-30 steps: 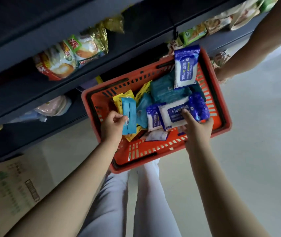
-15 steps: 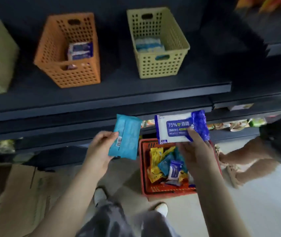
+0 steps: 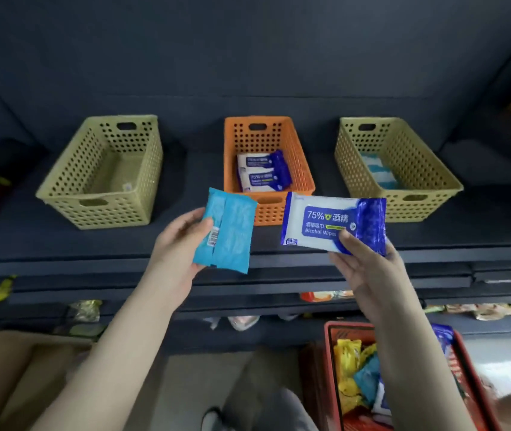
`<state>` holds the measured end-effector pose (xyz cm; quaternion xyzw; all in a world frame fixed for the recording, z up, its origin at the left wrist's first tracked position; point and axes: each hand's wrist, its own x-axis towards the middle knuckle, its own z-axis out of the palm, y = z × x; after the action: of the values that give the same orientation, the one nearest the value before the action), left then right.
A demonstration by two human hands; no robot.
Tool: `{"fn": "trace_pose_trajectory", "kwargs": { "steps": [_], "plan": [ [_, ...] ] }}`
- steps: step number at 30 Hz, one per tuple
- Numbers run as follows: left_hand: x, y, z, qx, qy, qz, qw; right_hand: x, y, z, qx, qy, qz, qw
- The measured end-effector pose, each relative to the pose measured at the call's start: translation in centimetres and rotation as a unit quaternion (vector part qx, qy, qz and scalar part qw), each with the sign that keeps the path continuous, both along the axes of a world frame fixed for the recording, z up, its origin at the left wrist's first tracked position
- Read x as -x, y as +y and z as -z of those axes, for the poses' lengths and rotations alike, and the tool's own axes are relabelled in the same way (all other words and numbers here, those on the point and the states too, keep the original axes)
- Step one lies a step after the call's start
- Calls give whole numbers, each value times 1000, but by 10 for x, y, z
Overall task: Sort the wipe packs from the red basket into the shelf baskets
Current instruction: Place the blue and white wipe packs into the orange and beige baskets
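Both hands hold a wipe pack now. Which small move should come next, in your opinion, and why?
Probably the right hand should carry its alcohol wipes pack forward over the orange basket and release it there: two packs of the same blue-and-white print already lie inside that basket.

Dark blue-grey shelves (image 3: pixel 61 247) with a plain back panel (image 3: pixel 248 57) filled the view, with snack packets (image 3: pixel 481 311) on a lower level, a cardboard box (image 3: pixel 8 377) at lower left, and pale, brightly lit floor (image 3: pixel 509 368) at lower right.
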<state>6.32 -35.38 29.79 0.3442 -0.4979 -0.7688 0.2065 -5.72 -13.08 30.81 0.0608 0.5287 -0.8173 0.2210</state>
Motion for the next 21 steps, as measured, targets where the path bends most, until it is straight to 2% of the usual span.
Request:
{"fn": "trace_pose_trajectory", "kwargs": {
  "steps": [8, 15, 17, 21],
  "plan": [
    [66, -66, -13, -8, 36, -28, 999, 87, -74, -30, -53, 69, -4, 996],
    [126, -100, -9, 0, 45, -46, 998, 169, -160, -20, -177, 152, -71, 970],
    [135, -110, -8, -7, 52, -61, 997, 189, -195, -3, -261, 182, -80, 945],
    [148, -131, -6, -24, 54, -68, 996, 215, -254, 27, -451, 205, -119, 860]
  ]
}}
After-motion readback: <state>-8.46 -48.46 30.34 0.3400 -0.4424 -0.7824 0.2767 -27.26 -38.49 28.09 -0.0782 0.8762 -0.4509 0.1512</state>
